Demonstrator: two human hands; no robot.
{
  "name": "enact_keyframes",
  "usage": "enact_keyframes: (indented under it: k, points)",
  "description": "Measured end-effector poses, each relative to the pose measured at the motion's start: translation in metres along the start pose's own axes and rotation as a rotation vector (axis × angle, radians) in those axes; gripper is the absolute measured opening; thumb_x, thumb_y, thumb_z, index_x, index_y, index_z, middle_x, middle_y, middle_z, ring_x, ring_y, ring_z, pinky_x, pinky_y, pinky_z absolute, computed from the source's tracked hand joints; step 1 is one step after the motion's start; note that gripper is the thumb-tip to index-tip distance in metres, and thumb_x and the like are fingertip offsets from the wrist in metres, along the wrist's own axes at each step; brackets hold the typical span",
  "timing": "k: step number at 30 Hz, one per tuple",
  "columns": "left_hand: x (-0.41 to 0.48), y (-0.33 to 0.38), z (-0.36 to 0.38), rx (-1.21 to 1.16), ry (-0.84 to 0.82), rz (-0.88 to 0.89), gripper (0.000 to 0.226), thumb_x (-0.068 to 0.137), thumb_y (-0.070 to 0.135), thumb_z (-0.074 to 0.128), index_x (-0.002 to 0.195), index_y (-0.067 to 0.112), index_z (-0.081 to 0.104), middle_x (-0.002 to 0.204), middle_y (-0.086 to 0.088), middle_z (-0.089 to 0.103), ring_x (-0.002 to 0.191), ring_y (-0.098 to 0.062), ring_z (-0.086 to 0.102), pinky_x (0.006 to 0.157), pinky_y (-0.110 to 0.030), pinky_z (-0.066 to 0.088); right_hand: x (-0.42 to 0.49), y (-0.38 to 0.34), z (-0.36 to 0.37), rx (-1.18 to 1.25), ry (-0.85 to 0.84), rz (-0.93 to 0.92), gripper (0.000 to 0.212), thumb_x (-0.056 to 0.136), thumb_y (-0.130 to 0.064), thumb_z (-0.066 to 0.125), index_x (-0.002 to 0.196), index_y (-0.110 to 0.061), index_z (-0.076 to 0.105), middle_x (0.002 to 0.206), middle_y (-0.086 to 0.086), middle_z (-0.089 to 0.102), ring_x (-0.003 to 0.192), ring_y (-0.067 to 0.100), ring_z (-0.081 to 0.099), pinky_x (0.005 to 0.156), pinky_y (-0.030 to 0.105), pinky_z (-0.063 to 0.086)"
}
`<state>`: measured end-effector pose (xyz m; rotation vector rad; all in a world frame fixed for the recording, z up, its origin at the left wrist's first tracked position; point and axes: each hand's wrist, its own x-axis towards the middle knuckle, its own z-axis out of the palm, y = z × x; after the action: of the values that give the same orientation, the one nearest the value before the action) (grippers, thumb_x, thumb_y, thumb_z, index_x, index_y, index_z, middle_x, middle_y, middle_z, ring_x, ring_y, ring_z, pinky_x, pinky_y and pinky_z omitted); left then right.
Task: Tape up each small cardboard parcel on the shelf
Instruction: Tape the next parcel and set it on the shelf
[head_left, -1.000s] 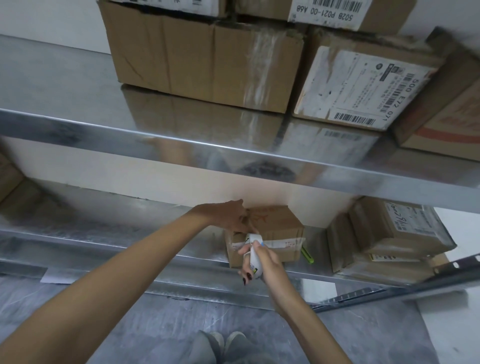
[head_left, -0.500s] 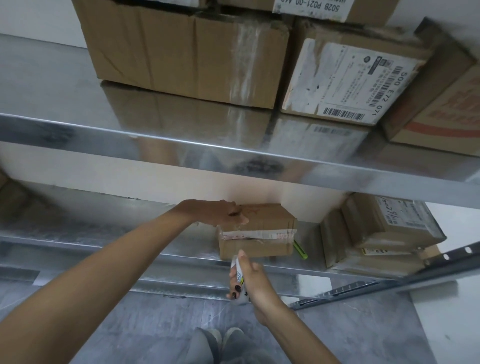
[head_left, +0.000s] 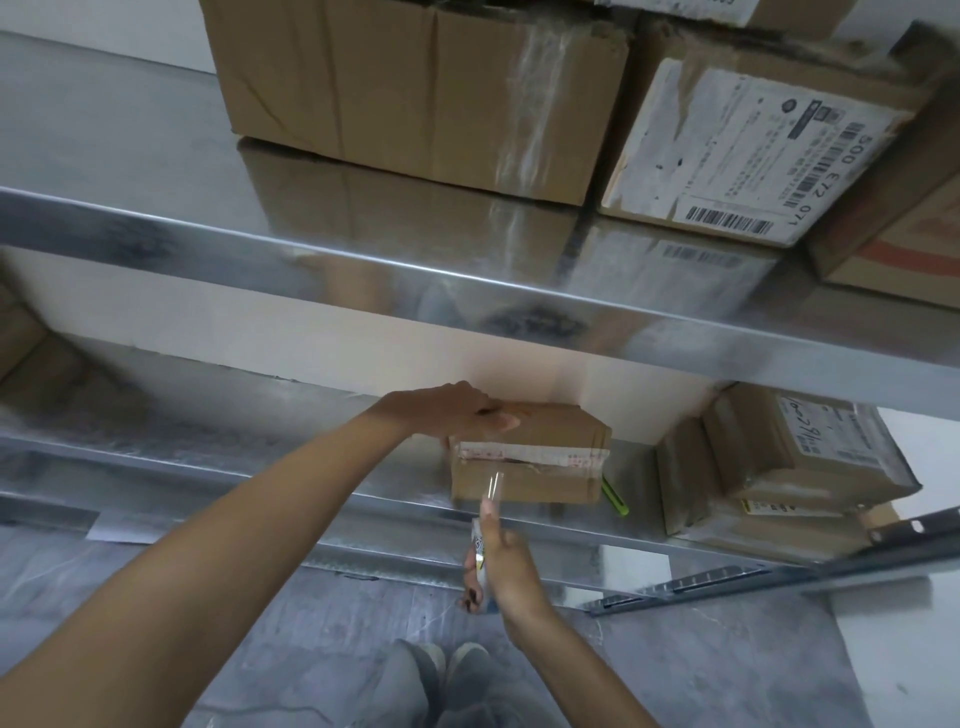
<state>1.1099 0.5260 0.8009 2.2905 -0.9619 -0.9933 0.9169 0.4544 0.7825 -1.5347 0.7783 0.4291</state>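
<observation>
A small cardboard parcel (head_left: 535, 457) stands on the lower metal shelf (head_left: 218, 467), with a white strip of tape across its front face. My left hand (head_left: 447, 413) rests on the parcel's top left corner, fingers laid flat over it. My right hand (head_left: 493, 564) is below the shelf edge in front of the parcel and grips a tape roll (head_left: 479, 556) seen edge-on. A clear strip of tape (head_left: 493, 486) runs from the roll up to the parcel's front.
Two more small parcels (head_left: 800, 457) sit stacked on the same shelf at the right. A green object (head_left: 615, 499) lies beside the taped parcel. Large boxes (head_left: 415, 88) fill the upper shelf (head_left: 467, 291). My feet (head_left: 447, 675) are on the grey floor below.
My right hand has pulled the tape roll down and away from the parcel's front, below the shelf edge, stretching clear tape. My left hand has stayed on the parcel's top.
</observation>
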Motion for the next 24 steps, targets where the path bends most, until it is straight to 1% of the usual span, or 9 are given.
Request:
enact_keyframes:
  k: [3, 5, 7, 9, 11, 13, 15, 21, 24]
  points:
    - [0.004, 0.000, -0.002, -0.039, 0.011, -0.043, 0.058, 0.094, 0.061, 0.036, 0.137, 0.025, 0.051, 0.114, -0.001, 0.059, 0.081, -0.013, 0.063, 0.061, -0.022, 0.057, 0.003, -0.003, -0.001, -0.016, 0.023, -0.014, 0.065, 0.096, -0.055, 0.031, 0.057, -0.005, 0.049, 0.042, 0.008, 0.042, 0.033, 0.014, 0.041, 0.041, 0.022, 0.046]
    - [0.006, 0.002, -0.003, -0.007, 0.013, -0.081, 0.061, 0.094, 0.062, 0.034, 0.130, 0.017, 0.056, 0.109, -0.002, 0.059, 0.071, -0.010, 0.060, 0.050, -0.013, 0.049, 0.009, -0.004, -0.003, -0.034, 0.037, -0.027, 0.066, 0.097, -0.054, 0.031, 0.055, -0.005, 0.049, 0.042, 0.008, 0.042, 0.033, 0.014, 0.041, 0.038, 0.020, 0.043]
    - [0.009, -0.001, -0.005, 0.015, 0.015, -0.078, 0.065, 0.093, 0.065, 0.033, 0.118, 0.013, 0.061, 0.103, -0.005, 0.063, 0.076, -0.015, 0.062, 0.060, -0.018, 0.053, 0.014, -0.006, -0.003, -0.045, 0.044, -0.026, 0.066, 0.097, -0.054, 0.032, 0.056, -0.005, 0.049, 0.039, 0.007, 0.042, 0.031, 0.014, 0.040, 0.037, 0.019, 0.042]
    - [0.013, -0.006, -0.006, 0.018, 0.029, -0.063, 0.074, 0.085, 0.076, 0.032, 0.097, 0.009, 0.061, 0.091, -0.011, 0.063, 0.077, -0.024, 0.062, 0.073, -0.032, 0.054, 0.020, -0.005, -0.004, -0.044, 0.043, -0.024, 0.065, 0.097, -0.053, 0.033, 0.057, -0.004, 0.049, 0.036, 0.005, 0.041, 0.030, 0.014, 0.040, 0.038, 0.020, 0.042]
    - [0.017, -0.008, -0.006, 0.045, 0.050, -0.075, 0.065, 0.085, 0.076, 0.032, 0.079, 0.013, 0.050, 0.073, -0.006, 0.052, 0.066, -0.024, 0.050, 0.068, -0.034, 0.044, 0.025, -0.005, -0.004, -0.053, 0.054, -0.030, 0.065, 0.096, -0.053, 0.034, 0.057, -0.004, 0.049, 0.036, 0.005, 0.041, 0.030, 0.014, 0.040, 0.038, 0.020, 0.042]
    - [0.018, -0.007, -0.008, 0.090, 0.077, -0.096, 0.054, 0.091, 0.069, 0.033, 0.073, 0.020, 0.048, 0.068, 0.003, 0.049, 0.062, -0.016, 0.047, 0.065, -0.029, 0.036, 0.029, -0.006, -0.005, -0.060, 0.062, -0.042, 0.065, 0.096, -0.053, 0.035, 0.056, -0.004, 0.049, 0.035, 0.005, 0.041, 0.029, 0.014, 0.040, 0.038, 0.020, 0.041]
    - [0.017, -0.003, -0.008, 0.103, 0.118, -0.120, 0.055, 0.092, 0.067, 0.034, 0.066, 0.021, 0.048, 0.065, 0.005, 0.048, 0.059, -0.013, 0.046, 0.061, -0.028, 0.034, 0.033, -0.009, -0.005, -0.062, 0.062, -0.055, 0.064, 0.097, -0.052, 0.035, 0.056, -0.004, 0.048, 0.033, 0.004, 0.041, 0.028, 0.014, 0.040, 0.037, 0.019, 0.040]
    - [0.017, -0.003, -0.001, 0.132, 0.211, -0.182, 0.068, 0.092, 0.069, 0.029, 0.092, 0.012, 0.066, 0.076, 0.000, 0.062, 0.071, -0.016, 0.057, 0.071, -0.032, 0.037, 0.038, -0.015, -0.012, -0.074, 0.059, -0.044, 0.063, 0.096, -0.054, 0.035, 0.059, -0.004, 0.048, 0.034, 0.004, 0.041, 0.029, 0.014, 0.040, 0.038, 0.019, 0.041]
    - [0.021, -0.003, 0.014, 0.291, 0.421, -0.173, 0.058, 0.096, 0.059, 0.033, 0.086, 0.008, 0.060, 0.074, 0.000, 0.060, 0.070, -0.021, 0.059, 0.065, -0.030, 0.037, 0.041, -0.021, -0.014, -0.079, 0.047, -0.014, 0.063, 0.095, -0.055, 0.036, 0.060, -0.004, 0.050, 0.035, 0.004, 0.042, 0.029, 0.015, 0.042, 0.041, 0.022, 0.043]
